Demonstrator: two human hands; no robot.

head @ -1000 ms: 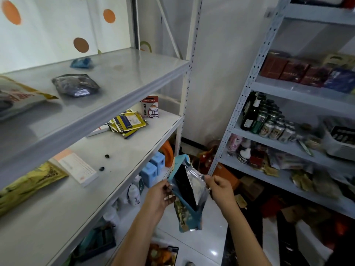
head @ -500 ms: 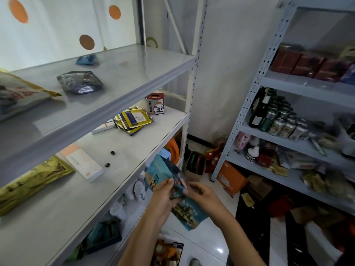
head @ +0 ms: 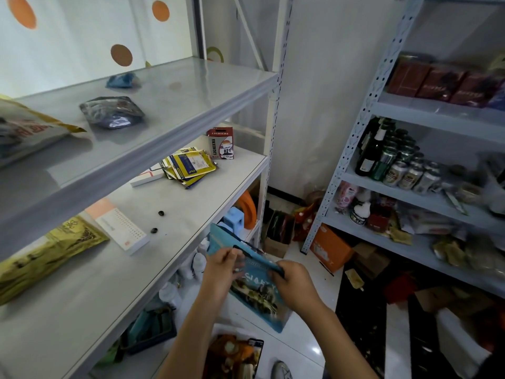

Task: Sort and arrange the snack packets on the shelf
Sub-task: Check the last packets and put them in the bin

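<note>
Probably a small shop's stockroom: metal shelves [head: 175,110] hold canned drinks [head: 404,170], cartons [head: 437,80], lighter box [head: 222,143].

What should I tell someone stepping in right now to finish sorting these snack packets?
Left hand and right hand both grip the blue packet, held in the air in front of the middle shelf.
On that shelf: a yellow packet pile at the back, a gold packet at the left.
Top shelf: a silver packet and a small blue one.
Left: shelve the blue packet, then group the loose ones.
</note>
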